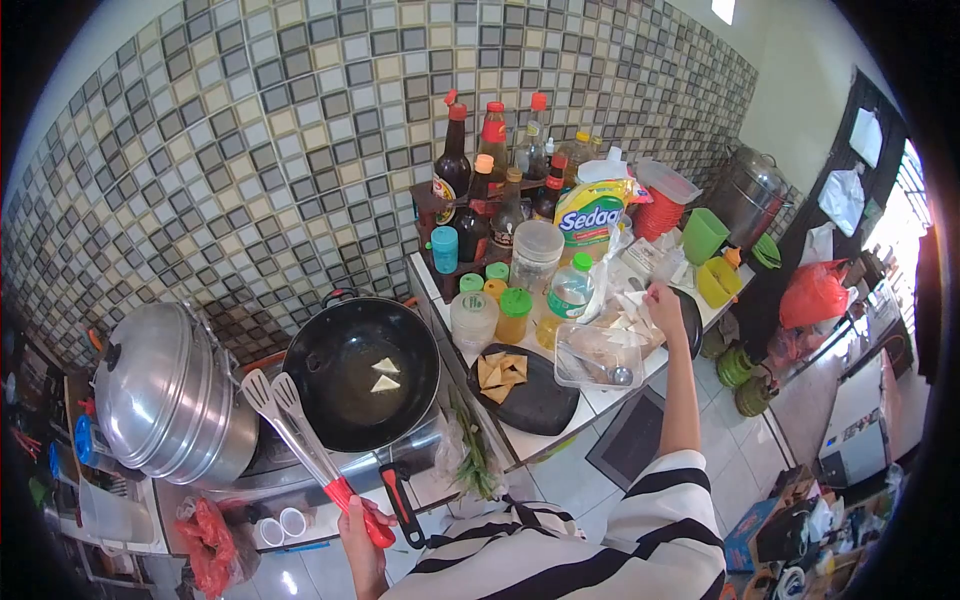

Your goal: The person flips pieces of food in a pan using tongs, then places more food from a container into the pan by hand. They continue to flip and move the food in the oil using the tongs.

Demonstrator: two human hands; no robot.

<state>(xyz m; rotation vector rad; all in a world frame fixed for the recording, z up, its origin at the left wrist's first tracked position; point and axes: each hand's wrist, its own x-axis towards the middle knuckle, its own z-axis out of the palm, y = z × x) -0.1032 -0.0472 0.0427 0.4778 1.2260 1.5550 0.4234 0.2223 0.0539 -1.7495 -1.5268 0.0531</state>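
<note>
My left hand (362,535) is closed around the red handle of slotted metal tongs (315,450). The tongs' two heads lean past the left side of a black wok (325,400). Two pale triangular pieces (384,374) lie in the oil in the wok. My right hand (660,305) reaches to a pile of white triangular pieces (632,318) at the right of the counter. Its fingers are pinched together at the pile; what is between them is hidden. Browned triangular pieces (500,374) rest on a black tray (535,405). Nearby, a clear plastic container (580,372) has a spoon (620,375) in it.
A large metal steamer pot (165,385) stands left of the wok. Sauce bottles (452,155), jars (515,315) and a yellow-green Sedaap pack (590,218) crowd the back of the counter. Green leafy stalks (475,455) lie by the wok's handle. Two white cups (292,521) stand at front left.
</note>
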